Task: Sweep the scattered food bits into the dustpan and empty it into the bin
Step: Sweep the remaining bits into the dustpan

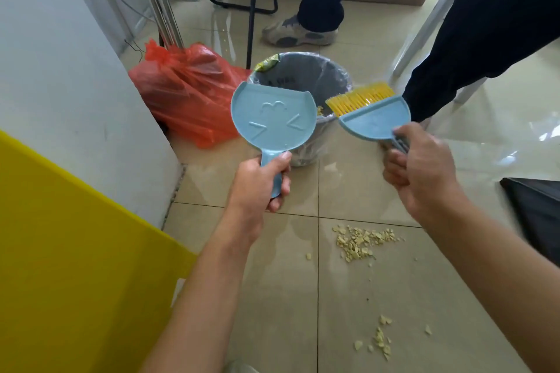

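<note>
My left hand grips the handle of a light blue dustpan, tipped up over the grey lined bin so that its underside faces me. My right hand holds a blue hand brush with yellow bristles, which point at the bin's right rim. Some yellow bits lie inside the bin. A pile of pale yellow food bits lies on the tiled floor below my hands, and a smaller scatter lies nearer to me.
A red plastic bag sits left of the bin against a white wall. A person's legs and shoe stand behind the bin. A yellow surface fills the lower left. A dark object lies at the right edge.
</note>
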{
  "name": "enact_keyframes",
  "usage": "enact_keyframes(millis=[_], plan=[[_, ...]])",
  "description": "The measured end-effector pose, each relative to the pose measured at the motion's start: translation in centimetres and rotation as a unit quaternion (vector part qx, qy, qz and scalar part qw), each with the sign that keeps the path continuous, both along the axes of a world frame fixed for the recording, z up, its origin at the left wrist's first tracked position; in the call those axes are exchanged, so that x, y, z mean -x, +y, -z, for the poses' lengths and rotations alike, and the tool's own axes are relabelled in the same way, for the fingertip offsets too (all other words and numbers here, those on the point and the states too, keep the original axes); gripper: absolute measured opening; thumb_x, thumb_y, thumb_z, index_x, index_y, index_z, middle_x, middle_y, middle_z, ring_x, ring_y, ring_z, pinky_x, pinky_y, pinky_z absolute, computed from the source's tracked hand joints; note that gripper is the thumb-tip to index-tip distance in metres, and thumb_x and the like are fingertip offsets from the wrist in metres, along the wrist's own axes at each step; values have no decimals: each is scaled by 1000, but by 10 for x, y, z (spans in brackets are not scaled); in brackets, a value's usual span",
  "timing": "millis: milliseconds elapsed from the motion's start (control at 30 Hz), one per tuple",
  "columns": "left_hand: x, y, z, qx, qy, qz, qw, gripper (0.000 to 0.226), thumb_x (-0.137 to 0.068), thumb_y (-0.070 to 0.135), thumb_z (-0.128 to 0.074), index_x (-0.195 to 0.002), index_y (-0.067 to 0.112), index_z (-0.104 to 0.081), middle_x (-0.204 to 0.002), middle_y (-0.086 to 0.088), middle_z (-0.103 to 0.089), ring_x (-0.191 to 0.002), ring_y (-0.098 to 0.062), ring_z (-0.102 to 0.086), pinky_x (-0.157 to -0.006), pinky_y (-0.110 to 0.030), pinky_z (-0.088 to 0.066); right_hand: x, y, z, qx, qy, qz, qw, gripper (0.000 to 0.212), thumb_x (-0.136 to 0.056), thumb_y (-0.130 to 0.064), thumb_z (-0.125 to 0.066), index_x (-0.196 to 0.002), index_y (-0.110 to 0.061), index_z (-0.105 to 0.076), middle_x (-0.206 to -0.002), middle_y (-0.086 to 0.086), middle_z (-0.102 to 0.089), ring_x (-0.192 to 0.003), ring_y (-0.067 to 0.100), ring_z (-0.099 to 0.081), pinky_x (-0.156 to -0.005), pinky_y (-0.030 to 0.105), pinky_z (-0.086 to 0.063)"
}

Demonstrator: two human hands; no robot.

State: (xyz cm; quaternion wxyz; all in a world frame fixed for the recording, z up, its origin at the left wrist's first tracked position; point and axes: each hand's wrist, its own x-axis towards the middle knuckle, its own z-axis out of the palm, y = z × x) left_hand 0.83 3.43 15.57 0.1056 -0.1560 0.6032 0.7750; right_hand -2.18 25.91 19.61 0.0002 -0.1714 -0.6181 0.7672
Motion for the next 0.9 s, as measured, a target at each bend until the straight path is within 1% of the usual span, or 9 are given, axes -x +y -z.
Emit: enact_keyframes(millis=[100,233,333,400,500,567,667,767,900], plan=[[-46,-10,19,-26,-33,23,999,27,-98,28,-66,-74,16,-60,-51,-3,-50,-36,-12,-32,-32,-19,-25,-39,20,33,-4,-25,-13,1000,29,-89,-19,-57,-63,-26,-47,-49,-8,-27,-37,7,-22,-34,17,-19],[-107,-20,51,-27,-83,28,996,28,-91,35,-71,-68,21,-62,-51,-7,-49,-33,-13,-28,-33,-19,-25,-86,37,94,-138,-99,-90,981,24,-83,-33,-67,-66,-23,-54,-52,-5,-32,-43,12,-23,-44,21,-19],[-140,-26,71,-20,-134,17,991,30,-90,34,-75,-69,17,-61,-50,-10,-47,-31,-12,-29,-32,-17,-24,-110,31,137,-306,-155,-219,914,24,-88,-37,-68,-68,-26,-60,-49,-6,-50,-44,12,-42,-50,28,-32],[-150,-28,81,-26,-149,8,989,30,-87,34,-76,-73,12,-60,-49,-10,-47,-30,-11,-31,-31,-15,-24,-117,18,158,-387,-169,-292,858,24,-91,-39,-65,-72,-25,-61,-56,-7,-62,-46,1,-52,-51,27,-41],[-153,-31,91,15,-165,1,986,29,-94,31,-70,-79,9,-58,-48,-6,-48,-33,-7,-35,-30,-17,-24,-111,-8,179,-460,-164,-353,798,27,-91,-41,-62,-73,-21,-59,-70,-7,-64,-58,0,-56,-54,26,-41],[-149,-31,95,23,-167,1,986,28,-94,32,-69,-77,12,-60,-48,-4,-47,-35,-7,-34,-31,-17,-24,-95,-18,187,-508,-170,-366,761,24,-91,-41,-61,-76,-23,-61,-81,-7,-64,-69,6,-55,-58,27,-41],[-137,-27,94,2,-154,-8,988,28,-86,38,-76,-68,19,-64,-48,-4,-45,-37,-8,-33,-32,-17,-23,-62,-11,195,-561,-177,-355,726,19,-91,-39,-61,-89,-21,-68,-92,2,-67,-76,17,-57,-57,28,-41],[-124,-19,92,-13,-149,-12,989,26,-87,33,-73,-72,16,-61,-47,-4,-45,-37,-8,-33,-32,-17,-24,-31,22,195,-602,-182,-319,709,21,-90,-35,-62,-90,-15,-70,-93,9,-69,-77,24,-60,-61,31,-45],[-112,-4,92,-13,-148,10,989,26,-97,25,-66,-75,13,-57,-47,-5,-45,-36,-9,-32,-33,-17,-24,-10,78,195,-635,-213,-286,686,24,-91,-33,-64,-87,-10,-71,-90,15,-70,-72,27,-58,-60,31,-42]])
